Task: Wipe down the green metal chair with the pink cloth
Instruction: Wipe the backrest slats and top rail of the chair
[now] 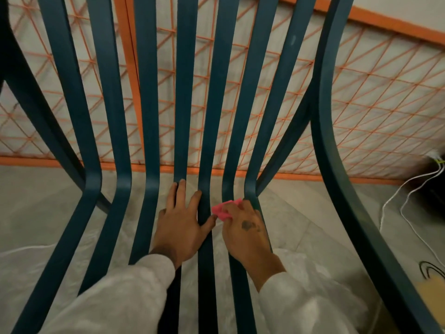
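The green metal chair (147,97) fills the view, its flat slats running up the back and bending into the seat. My left hand (180,220) lies flat on the seat slats near the bend, fingers spread, thumb hooked over a slat's edge. My right hand (245,227) pinches the small pink cloth (222,209) and presses it against a seat slat just right of the left hand, close to the bend. Most of the cloth is hidden under my fingers.
Behind the chair an orange wire-grid panel (361,112) leans against the wall. White cables (404,196) trail over the floor at the right, beside a dark object. Pale floor shows between the slats. The chair's right armrest (337,165) curves down at the right.
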The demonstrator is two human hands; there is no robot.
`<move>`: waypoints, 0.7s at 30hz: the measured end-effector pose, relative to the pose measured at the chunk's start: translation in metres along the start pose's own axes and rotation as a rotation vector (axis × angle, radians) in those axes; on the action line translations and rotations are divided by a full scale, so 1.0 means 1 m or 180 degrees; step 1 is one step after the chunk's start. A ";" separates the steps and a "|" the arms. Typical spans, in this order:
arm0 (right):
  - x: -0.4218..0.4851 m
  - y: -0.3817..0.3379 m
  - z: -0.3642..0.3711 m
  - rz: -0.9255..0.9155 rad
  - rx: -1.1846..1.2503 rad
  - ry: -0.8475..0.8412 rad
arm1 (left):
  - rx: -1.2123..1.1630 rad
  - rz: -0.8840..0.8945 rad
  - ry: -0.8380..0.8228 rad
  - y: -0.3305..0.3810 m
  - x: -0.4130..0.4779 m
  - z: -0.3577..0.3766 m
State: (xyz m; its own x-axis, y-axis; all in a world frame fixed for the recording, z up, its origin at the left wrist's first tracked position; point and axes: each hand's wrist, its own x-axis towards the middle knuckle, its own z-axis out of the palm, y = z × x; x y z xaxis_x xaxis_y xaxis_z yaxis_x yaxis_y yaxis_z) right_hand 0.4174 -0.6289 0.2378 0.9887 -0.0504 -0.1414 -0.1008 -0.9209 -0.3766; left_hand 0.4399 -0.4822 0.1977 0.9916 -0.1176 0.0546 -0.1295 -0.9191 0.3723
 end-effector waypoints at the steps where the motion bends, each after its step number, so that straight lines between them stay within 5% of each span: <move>1: -0.010 0.001 -0.003 0.0018 -0.0016 -0.0065 | -0.0020 0.0014 -0.0027 0.000 0.000 0.000; 6: -0.022 -0.016 -0.044 0.0784 0.0970 -0.0135 | -0.0111 -0.0030 -0.0143 0.003 0.003 -0.006; 9: 0.002 -0.035 -0.104 0.1081 0.2496 0.0724 | -0.0073 0.0014 -0.0246 0.002 0.003 -0.009; 11: 0.026 -0.046 -0.144 0.0810 0.2852 0.1463 | -0.0105 0.0001 -0.0292 0.001 0.002 -0.010; 16: 0.092 -0.080 -0.247 -0.0610 0.1977 0.2931 | -0.0099 -0.0040 -0.0242 0.003 0.002 -0.012; 21: 0.140 -0.079 -0.289 -0.0745 0.0889 0.3374 | -0.0141 -0.0031 -0.0165 0.002 0.002 -0.008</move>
State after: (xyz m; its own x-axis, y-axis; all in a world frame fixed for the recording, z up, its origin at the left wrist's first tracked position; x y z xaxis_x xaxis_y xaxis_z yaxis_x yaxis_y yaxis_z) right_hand 0.5958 -0.6746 0.5121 0.5682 -0.3137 0.7608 0.2103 -0.8385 -0.5028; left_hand 0.4417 -0.4807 0.2062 0.9916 -0.1291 0.0030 -0.1188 -0.9028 0.4133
